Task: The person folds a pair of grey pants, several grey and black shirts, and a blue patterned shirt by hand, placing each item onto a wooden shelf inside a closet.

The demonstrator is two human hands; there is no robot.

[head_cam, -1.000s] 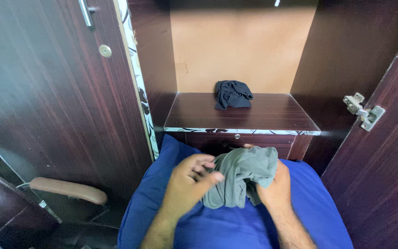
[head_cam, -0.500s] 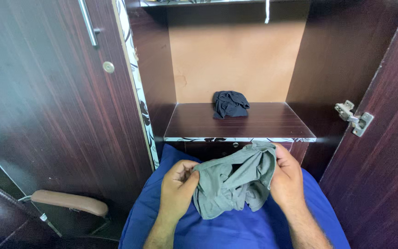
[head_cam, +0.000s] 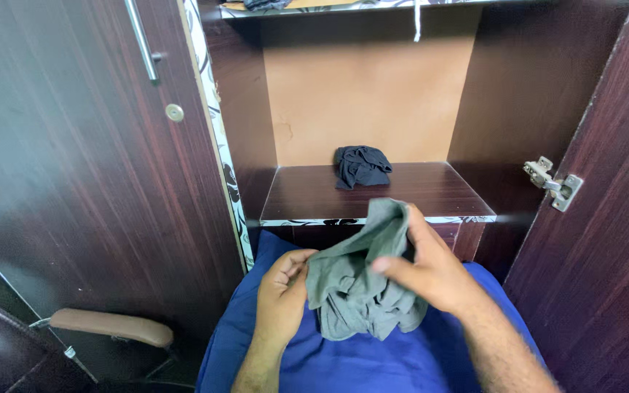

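A crumpled grey-green garment [head_cam: 358, 284] is held between both hands above a blue cloth [head_cam: 373, 356] spread over my lap. My left hand [head_cam: 282, 295] grips the garment's left edge, thumb on top. My right hand [head_cam: 431, 269] clasps its right side and top fold, fingers wrapped over the cloth. The garment's upper corner rises in front of the shelf edge.
An open wardrobe stands ahead; its dark wood shelf [head_cam: 431, 193] carries a small bundled dark garment [head_cam: 362, 166]. The left door [head_cam: 74, 167] has a metal handle [head_cam: 143, 40], the right door [head_cam: 606, 247] a metal hinge [head_cam: 555, 183]. A chair armrest [head_cam: 111, 327] sits at lower left.
The hands have lifted the grey-green garment up and bunched it tighter. The view has tilted upward, showing more of the wardrobe interior and an upper shelf.
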